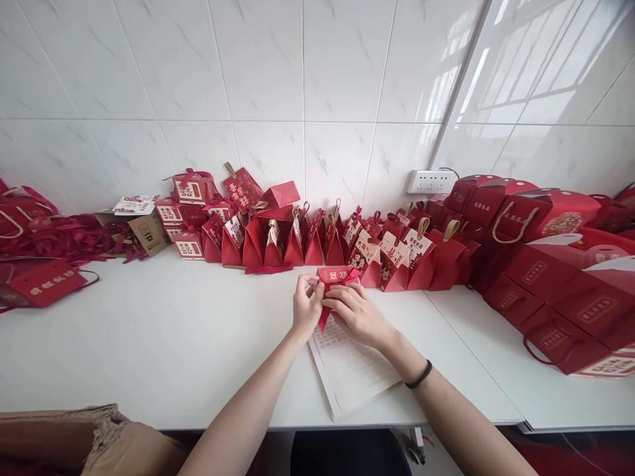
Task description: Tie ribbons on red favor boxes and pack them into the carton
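A small red gift box with pale printed characters is held above an open notebook on the white table. Crimson ribbon lies across the box, one end hanging down and another sticking out at the upper right. At the box's left side, my left hand has its fingers curled and its thumb at the ribbon. My right hand reaches over the front, fingers bent and pinching at the ribbon. The fingers hide much of the box and the middle of the ribbon.
Behind my hands stands a row of red gift boxes. Red gift bags pile up at right, beneath a power strip. Left are heaped ribbons and a brown carton. A torn cardboard box sits at the front edge.
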`<state>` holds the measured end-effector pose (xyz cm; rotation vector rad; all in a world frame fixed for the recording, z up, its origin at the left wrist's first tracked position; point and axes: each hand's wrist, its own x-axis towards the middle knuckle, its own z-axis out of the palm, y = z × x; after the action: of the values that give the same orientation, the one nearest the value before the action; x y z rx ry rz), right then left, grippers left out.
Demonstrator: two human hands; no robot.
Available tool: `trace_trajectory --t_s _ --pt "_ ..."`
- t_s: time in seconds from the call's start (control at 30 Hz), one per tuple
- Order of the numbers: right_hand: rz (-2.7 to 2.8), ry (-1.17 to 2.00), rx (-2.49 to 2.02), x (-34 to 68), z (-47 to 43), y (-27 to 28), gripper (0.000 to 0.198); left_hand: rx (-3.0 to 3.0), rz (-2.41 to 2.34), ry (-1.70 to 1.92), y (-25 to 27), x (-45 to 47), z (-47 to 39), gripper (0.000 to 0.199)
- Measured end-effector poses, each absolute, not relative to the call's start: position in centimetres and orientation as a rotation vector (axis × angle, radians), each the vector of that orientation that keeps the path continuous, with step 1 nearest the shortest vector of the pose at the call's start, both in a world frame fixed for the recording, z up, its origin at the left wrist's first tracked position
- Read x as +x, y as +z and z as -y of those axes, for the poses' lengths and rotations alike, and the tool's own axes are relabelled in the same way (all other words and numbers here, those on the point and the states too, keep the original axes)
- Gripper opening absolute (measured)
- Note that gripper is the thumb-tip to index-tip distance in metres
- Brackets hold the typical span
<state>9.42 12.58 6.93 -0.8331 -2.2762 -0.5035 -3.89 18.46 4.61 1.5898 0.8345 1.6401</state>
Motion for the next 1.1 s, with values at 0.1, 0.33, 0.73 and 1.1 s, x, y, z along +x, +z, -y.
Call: trace_trajectory --t_s 0.1,0.33,0.73,1.1 --pt "2.226 -0.538 -0.797 10.4 -12.9 6.6 0.018 1.627 -0.846 1.657 4.6 -3.9 -18.7 0.012" --pt "2.283 -0.560 -0.656 11.3 -11.4 6.4 0.015 1.668 -0.873 1.652 4.6 -3.9 -18.6 0.007" --pt "1.540 0.647 -1.401 15.3 -12.8 7.4 0.060 1.826 -0.945 1.601 4.4 -4.3 -19.4 0.020" --pt "1.676 0.953 -1.351 14.4 -13.2 6.8 0.044 2.263 -0.889 1.657 6.3 -4.4 -19.6 0.010"
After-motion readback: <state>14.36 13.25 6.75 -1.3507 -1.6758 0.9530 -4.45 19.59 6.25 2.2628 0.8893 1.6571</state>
